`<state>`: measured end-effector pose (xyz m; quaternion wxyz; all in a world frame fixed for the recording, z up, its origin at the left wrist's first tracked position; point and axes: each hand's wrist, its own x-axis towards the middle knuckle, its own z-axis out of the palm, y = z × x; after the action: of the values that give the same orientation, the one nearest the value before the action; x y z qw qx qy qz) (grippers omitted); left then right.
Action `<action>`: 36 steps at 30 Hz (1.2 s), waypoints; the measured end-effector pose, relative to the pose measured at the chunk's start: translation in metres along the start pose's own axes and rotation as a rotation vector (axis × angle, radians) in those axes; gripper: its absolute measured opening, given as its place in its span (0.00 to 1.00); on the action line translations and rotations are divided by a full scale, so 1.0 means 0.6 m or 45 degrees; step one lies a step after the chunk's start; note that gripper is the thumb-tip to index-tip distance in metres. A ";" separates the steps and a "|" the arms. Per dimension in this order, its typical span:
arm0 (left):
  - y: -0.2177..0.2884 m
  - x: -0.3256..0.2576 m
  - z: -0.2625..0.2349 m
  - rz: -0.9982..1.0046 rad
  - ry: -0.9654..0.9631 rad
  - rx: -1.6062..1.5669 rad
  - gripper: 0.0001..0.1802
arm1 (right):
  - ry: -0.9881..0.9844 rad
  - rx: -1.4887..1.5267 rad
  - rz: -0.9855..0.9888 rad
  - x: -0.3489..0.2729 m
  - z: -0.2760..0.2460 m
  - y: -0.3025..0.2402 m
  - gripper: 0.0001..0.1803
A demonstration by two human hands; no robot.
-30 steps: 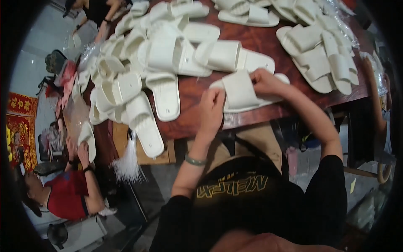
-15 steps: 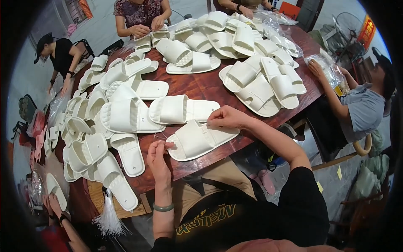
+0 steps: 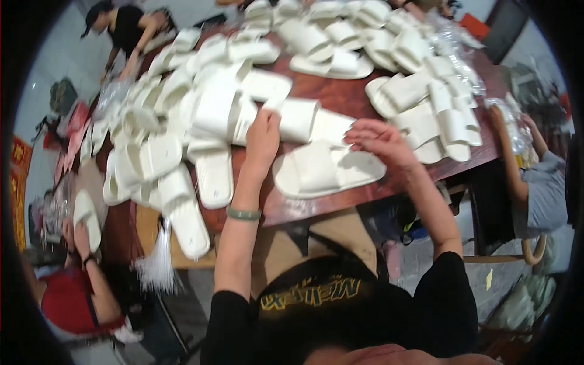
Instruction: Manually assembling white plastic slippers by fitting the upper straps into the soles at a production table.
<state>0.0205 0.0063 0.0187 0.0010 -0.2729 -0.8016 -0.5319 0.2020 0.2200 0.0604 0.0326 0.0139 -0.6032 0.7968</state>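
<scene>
A white open-toe slipper (image 3: 313, 169) lies alone near the table's front edge, between my forearms. Over its far side hovers my right hand (image 3: 382, 141), fingers bent and loosely parted, with nothing visible in them. My left hand (image 3: 261, 139) is closed beside another white slipper (image 3: 214, 115) at the edge of the pile; whatever its fingers hold, if anything, is hidden. Just behind the near slipper lies one more white slipper (image 3: 299, 119), between my two hands. Motion blurs the picture somewhat.
White slippers (image 3: 146, 161) are heaped on the left of the red-brown table (image 3: 292, 210), more (image 3: 420, 118) at the right and back. A bundle of white strands (image 3: 159, 261) hangs off the front edge. Co-workers sit around, one (image 3: 541, 188) at right handling clear bags (image 3: 517, 131).
My left hand has left the near slipper's end and moved forward to the pile. My right hand has let go of that slipper and lifted off it. The whole view has shifted.
</scene>
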 end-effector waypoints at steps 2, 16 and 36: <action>-0.009 -0.012 0.002 -0.021 -0.018 0.127 0.12 | 0.060 -0.108 0.018 0.017 -0.004 0.011 0.15; -0.020 -0.004 0.033 -0.060 -0.209 -0.080 0.12 | 0.443 0.122 -0.152 0.048 -0.080 -0.022 0.06; -0.023 0.006 0.033 0.017 -0.159 -0.131 0.09 | 0.459 -0.812 0.065 0.058 -0.101 -0.060 0.15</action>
<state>0.0173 0.0210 -0.0005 -0.0594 -0.3107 -0.7698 -0.5544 0.1708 0.2893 0.0808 0.1213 -0.1527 -0.8059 0.5590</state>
